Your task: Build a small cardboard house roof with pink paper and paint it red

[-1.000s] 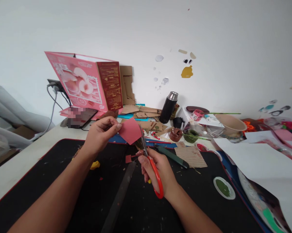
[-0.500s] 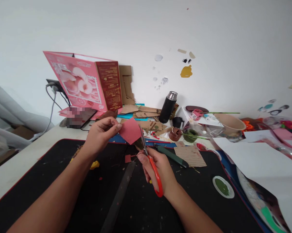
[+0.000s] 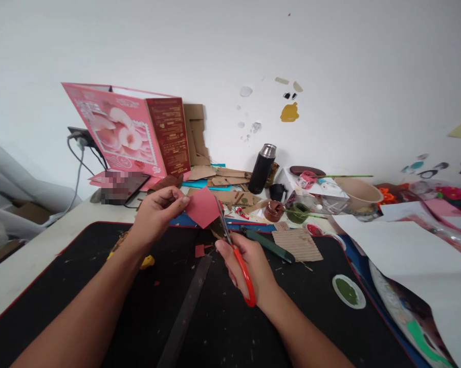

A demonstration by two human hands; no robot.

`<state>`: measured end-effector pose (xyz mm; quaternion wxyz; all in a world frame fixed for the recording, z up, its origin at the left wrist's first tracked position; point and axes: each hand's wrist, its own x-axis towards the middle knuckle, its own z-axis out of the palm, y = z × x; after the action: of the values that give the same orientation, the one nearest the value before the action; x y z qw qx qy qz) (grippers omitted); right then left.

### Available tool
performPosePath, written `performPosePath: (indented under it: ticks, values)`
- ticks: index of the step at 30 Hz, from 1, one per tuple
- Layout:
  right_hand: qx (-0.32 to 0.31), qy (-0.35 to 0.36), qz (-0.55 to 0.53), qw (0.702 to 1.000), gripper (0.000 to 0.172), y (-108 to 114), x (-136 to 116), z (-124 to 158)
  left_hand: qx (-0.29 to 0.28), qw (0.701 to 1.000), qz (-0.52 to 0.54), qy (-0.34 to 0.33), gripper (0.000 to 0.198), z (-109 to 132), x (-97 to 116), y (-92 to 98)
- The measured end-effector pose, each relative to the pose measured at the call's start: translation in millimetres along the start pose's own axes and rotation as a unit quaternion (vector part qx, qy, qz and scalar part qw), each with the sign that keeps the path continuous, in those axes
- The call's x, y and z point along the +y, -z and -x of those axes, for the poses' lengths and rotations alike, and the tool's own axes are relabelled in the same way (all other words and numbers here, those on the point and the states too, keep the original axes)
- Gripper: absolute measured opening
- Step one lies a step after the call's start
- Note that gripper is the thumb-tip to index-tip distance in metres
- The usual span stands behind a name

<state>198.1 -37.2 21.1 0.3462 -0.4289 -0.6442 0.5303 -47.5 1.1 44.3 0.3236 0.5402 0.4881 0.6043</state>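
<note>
Pink card looks light and easily bent, so pinch its corner, as your left fingers do; your right fingers grip the scissors

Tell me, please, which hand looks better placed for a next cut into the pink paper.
The right hand, probably: it holds the scissors, blades by the right edge of the pink paper, while the left hand pinches the paper's opposite side.
</note>
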Motion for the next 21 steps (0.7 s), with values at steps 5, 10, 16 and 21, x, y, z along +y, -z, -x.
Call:
performPosePath:
  ticks: [5,10,16,21]
  values:
    - [0.003,-0.008,-0.006,1.0,0.055,-1.5,1.1,-0.1,-0.005,1.0,-0.015,-0.006,0.036,0.7,1.1,-0.4]
    - [0.02,-0.01,0.004,1.0,0.054,-3.0,4.5,-1.1,-0.011,1.0,-0.01,0.0,0.036,0.8,-2.0,0.2]
    - [0.026,0.008,0.047,0.999,0.05,-1.4,3.2,-0.3,-0.016,1.0,-0.005,0.001,0.036,0.8,-7.6,1.0]
    - [0.034,0.01,0.047,0.998,0.047,-5.3,5.1,0.0,-0.015,1.0,-0.001,0.009,0.034,0.2,-8.1,0.2]
